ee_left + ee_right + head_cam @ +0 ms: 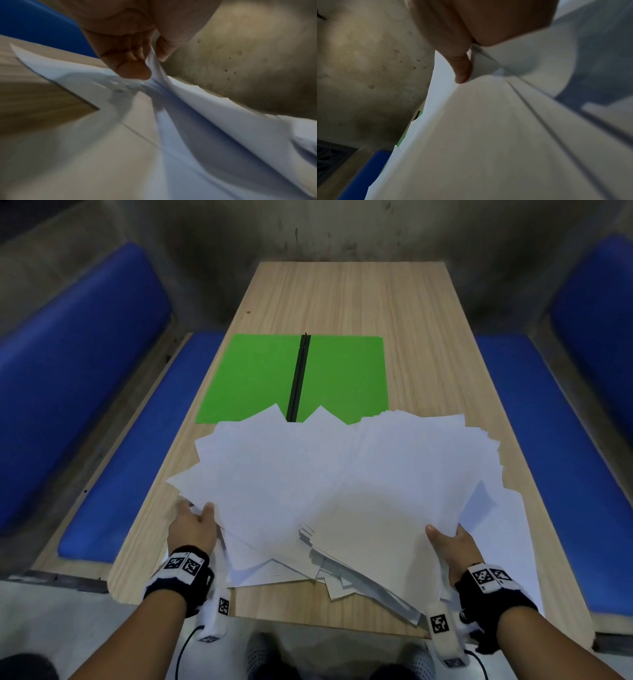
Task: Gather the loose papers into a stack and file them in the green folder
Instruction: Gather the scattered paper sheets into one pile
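Note:
A wide, fanned pile of loose white papers (335,484) covers the near half of the wooden table. My left hand (193,523) pinches the pile's left edge, thumb on top and fingers underneath; the left wrist view shows sheets (197,108) caught between thumb and fingers. My right hand (448,542) grips the right side of the top bundle, thumb on top, and its wrist view has the thumb pressed onto paper (488,128). The green folder (260,378) lies open and flat beyond the pile, its black spine (298,378) in the middle. Paper corners overlap its near edge.
The wooden table (394,313) runs away from me toward a grey concrete wall. Blue padded benches (78,364) flank it on the left and right (548,457). Some sheets hang over the table's right edge (503,542). My shoes show below the near edge.

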Demonstrator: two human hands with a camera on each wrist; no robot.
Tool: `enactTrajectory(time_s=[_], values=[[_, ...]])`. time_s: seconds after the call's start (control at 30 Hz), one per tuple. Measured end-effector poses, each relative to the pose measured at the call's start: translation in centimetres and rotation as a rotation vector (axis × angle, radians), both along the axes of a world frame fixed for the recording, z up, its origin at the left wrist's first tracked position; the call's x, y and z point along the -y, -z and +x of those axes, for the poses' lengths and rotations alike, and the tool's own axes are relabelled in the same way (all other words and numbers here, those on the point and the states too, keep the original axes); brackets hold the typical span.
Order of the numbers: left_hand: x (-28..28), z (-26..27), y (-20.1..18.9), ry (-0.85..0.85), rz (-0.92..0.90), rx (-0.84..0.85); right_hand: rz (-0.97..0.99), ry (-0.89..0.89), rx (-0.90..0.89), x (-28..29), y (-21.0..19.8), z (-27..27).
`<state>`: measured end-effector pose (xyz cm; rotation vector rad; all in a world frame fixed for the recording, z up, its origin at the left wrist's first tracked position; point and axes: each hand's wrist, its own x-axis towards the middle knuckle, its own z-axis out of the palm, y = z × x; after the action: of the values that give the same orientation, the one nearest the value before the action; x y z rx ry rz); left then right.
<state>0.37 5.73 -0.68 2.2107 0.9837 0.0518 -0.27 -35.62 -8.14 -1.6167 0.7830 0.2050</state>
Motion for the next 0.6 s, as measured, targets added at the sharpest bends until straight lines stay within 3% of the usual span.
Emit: enactTrajectory(time_s=[0.1,0.2,0.27,0.37,0.47,0.6], values=[[-0.1,0.1,-0.2,-0.044,-0.038,0.079,0.015,0.005,0.017,0.2,0.6,0.0],[-0.4,0.5,0.3,0.014,0.056,0.134,0.026,0.009,0.015,0.2,0.4,0.0],[-0.6,1.1,0.6,-0.001,0.022,0.104,0.022,0.009,0.024,0.1,-0.1,-0.1],[-0.7,1.7,0.9,-0.015,-0.170,-0.014,0.018,0.007,0.012,0.2,-0.3,-0.1],[0.3,2.1,0.4,0.012,-0.216,-0.061,0.023,0.011,0.019,0.2,-0.6,0.0],[1.1,3.4,-2.3,-0.043,-0.185,0.116,0.030,0.013,0.009,0.1,-0.4,0.0]])
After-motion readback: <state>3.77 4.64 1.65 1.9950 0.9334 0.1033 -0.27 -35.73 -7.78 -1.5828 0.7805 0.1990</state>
